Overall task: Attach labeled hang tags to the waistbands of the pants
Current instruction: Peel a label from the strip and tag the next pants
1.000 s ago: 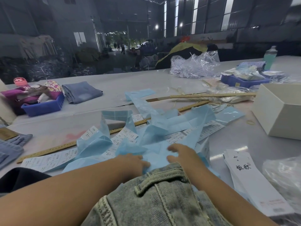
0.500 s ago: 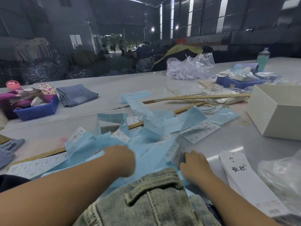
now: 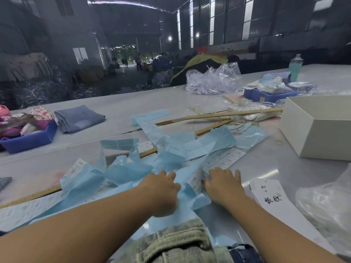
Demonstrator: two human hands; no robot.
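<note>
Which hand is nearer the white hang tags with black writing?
Right. The right hand rests just beside the hang tags; the left hand lies farther off, on the blue sheets.

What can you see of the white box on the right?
The white box stands on the table at the right edge of the view, part cut off by the frame. It looks like plain stiff card, open at the top, with a thin rim and bare walls; its inside is not visible. It sits upright, turned so a corner faces the camera. A rubber band lies just left of it. Neither hand touches it.
</note>
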